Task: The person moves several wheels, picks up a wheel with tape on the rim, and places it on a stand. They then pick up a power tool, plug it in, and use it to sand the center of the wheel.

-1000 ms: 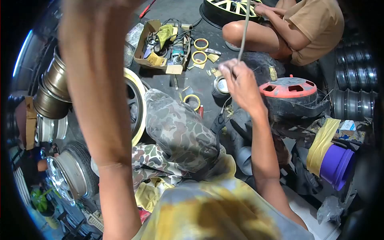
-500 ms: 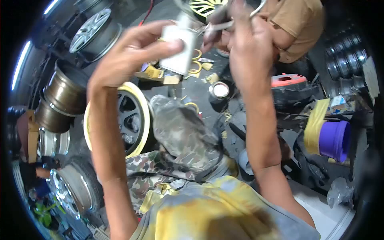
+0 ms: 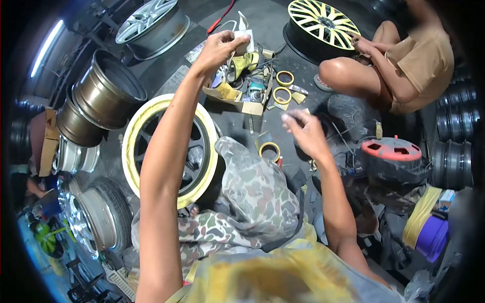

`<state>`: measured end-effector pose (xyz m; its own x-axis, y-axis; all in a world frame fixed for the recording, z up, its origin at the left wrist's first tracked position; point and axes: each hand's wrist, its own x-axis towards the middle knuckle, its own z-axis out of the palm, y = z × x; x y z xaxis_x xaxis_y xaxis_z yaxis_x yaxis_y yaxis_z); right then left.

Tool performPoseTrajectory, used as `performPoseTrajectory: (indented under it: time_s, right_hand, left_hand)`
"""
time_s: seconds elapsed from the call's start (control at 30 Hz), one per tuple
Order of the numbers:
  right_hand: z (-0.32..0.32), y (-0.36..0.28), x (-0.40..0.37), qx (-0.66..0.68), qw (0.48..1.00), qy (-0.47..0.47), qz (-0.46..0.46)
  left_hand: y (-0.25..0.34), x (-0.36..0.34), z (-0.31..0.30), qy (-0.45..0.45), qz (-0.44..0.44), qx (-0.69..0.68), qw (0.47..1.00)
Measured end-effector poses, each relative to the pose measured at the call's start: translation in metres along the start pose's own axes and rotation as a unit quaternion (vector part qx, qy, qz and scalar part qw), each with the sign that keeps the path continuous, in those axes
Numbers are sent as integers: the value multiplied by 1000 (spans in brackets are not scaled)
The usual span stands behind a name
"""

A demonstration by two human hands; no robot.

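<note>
- Left hand (image 3: 221,49): extended toward the far middle of the scene, thumb and fingers pinching a white block (image 3: 245,39) at its left side.
- White block: above the near part of the cardboard box's far contents as seen from overhead; a pale cord curves beside its far end.
- Right hand (image 3: 309,135): raised right of centre, nearer than the left hand and well apart from it; fingers bent, the thumb side turned inward. Whether the fingertips meet or pinch anything cannot be told.
- Cardboard box (image 3: 251,107): far middle, on the floor, containing tools and a yellow-green glove (image 3: 242,64).
- Tape rolls: two yellow rings (image 3: 282,102) lie just right of the box; another yellow roll (image 3: 261,153) lies nearer, between the box and the camouflage trousers (image 3: 257,192).
- Yellow-rimmed wheel (image 3: 132,151): left of the trousers, partly hidden by the left forearm.
- Co-worker (image 3: 424,70): seated at far right, hands at the right edge of a yellow-spoked wheel (image 3: 326,22).
- Red-topped reel (image 3: 391,150): right side, with a purple cylinder (image 3: 432,237) nearer.
- Bronze wheels (image 3: 93,101): left side, nearer than a silver wheel (image 3: 159,35).
</note>
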<state>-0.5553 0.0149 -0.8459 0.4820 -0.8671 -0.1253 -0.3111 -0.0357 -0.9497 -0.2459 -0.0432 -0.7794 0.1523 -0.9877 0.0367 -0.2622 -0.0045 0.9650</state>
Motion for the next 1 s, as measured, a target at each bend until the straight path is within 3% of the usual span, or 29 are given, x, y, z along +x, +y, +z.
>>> performPoseTrajectory:
  time_s: [0.07,0.17,0.2,0.27,0.37,0.43,0.47,0.53,0.57,0.67,0.73,0.8,1.0]
  right_hand:
    - [10,48,24,-21,996,-14,81]
    - [32,116,77,-55,998,2,38]
    - [39,123,93,-99,994,2,43]
    - [60,147,129,-143,989,-3,40]
    - [99,166,170,-199,976,87,-2]
    - [117,183,194,-151,985,86,13]
    - [118,188,198,-148,985,87,17]
    - [123,190,209,-160,983,92,20]
    - [123,184,205,-180,974,127,-54]
    - [108,166,216,-192,976,97,-46]
    - [94,141,225,-256,958,89,-95]
    - [79,108,239,-274,946,98,-144]
    - [26,-37,239,-255,954,53,-148]
  left_hand:
    - [-35,33,1,50,8,-60,997]
    - [-90,79,-11,109,-58,-5,992]
    - [-80,71,-9,134,-100,38,985]
    - [-106,76,-17,86,-115,126,982]
    - [-151,84,-28,75,-161,309,934]
    - [-119,42,-37,88,-102,308,942]
    - [-137,32,-46,103,-29,324,940]
    - [-95,-12,-63,-10,-80,266,961]
    - [-85,-34,-71,-63,-86,245,964]
    - [-67,-101,-94,-101,-132,180,969]
    - [-51,-138,-102,-104,-192,134,967]
    - [-55,-169,-103,-62,-176,57,981]
    - [-36,-206,-82,-44,-134,37,989]
